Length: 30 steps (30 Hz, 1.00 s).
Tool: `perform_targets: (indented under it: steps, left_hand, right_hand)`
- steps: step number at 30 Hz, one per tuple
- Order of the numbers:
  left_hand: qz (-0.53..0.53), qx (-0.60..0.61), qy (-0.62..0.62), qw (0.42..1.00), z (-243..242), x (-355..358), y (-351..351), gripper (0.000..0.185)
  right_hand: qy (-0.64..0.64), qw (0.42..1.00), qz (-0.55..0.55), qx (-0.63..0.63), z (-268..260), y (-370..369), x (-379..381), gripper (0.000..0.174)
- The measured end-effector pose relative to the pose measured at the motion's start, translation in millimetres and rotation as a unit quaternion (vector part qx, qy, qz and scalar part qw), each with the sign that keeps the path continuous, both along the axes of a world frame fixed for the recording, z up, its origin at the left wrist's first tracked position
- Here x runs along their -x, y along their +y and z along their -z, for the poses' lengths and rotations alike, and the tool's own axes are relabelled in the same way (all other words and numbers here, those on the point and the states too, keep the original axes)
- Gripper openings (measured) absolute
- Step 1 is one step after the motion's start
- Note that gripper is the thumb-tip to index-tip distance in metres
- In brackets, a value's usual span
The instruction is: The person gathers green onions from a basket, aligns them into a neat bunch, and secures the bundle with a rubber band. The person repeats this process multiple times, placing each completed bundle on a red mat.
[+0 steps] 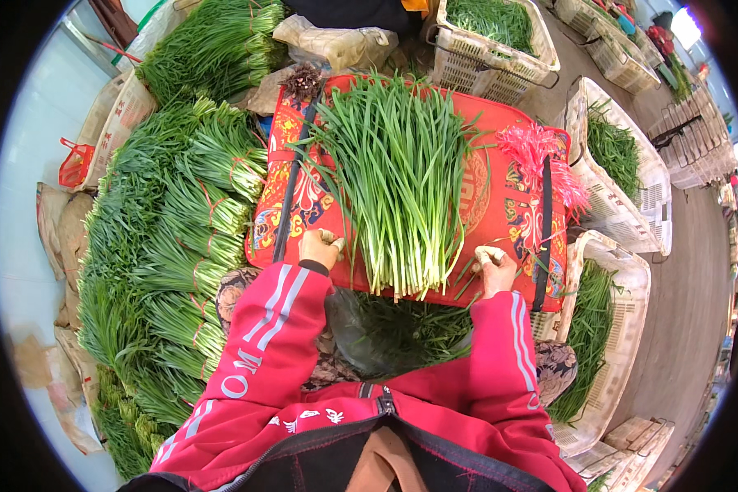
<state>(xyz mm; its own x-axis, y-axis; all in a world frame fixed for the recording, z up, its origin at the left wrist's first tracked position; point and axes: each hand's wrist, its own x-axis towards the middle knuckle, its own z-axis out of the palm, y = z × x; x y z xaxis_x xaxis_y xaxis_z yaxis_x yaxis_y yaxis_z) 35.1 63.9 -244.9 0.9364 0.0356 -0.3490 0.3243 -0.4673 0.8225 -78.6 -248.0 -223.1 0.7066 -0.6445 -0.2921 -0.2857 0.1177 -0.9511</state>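
A loose pile of garlic chives (406, 184) lies on a red patterned case or padded board (369, 289), leaves away from me and pale stem ends towards me. My left hand (321, 247) rests near the board's front edge, left of the stems, fingers curled, fingertips wrapped in pale covering. My right hand (495, 267) is right of the stems, its fingers bent, with thin green leaves close beside it; whether it pinches one is unclear. Pink ties (538, 154) hang in a bunch under a black strap (545, 209) on the board's right. A dark bristly bundle (302, 82) sits at the top left corner.
Tied chive bundles (206, 270) are stacked along my left. White plastic crates with greens stand at the right (636, 289), upper right (658, 209) and beyond the board (486, 74). Loose leaves (406, 326) lie below the board's front edge. A person's dark clothing (357, 13) shows at the top.
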Motion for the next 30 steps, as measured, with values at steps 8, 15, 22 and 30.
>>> perform_targets:
  steps: [8, 15, 22, 30]
  left_hand:
    - [-0.053, -0.063, -0.103, 0.991, 11.8, -13.4, -18.6, 0.016]
    - [-0.103, 0.023, -0.066, 0.992, 17.3, 12.1, -14.4, 0.014]
    - [-0.193, 0.060, -0.064, 0.977, 8.0, 24.9, -33.3, 0.020]
    - [-0.093, -0.035, -0.124, 0.987, -39.1, 17.9, -55.3, 0.009]
  right_hand:
    - [0.007, 0.980, 0.184, -0.072, 1.9, 8.0, -46.1, 0.017]
    - [-0.093, 0.945, 0.237, -0.206, 23.5, 5.0, -17.8, 0.015]
    - [-0.169, 0.981, 0.089, -0.036, -28.9, 39.2, -36.4, 0.013]
    - [-0.251, 0.819, -0.414, 0.309, -95.4, 112.5, -84.3, 0.015]
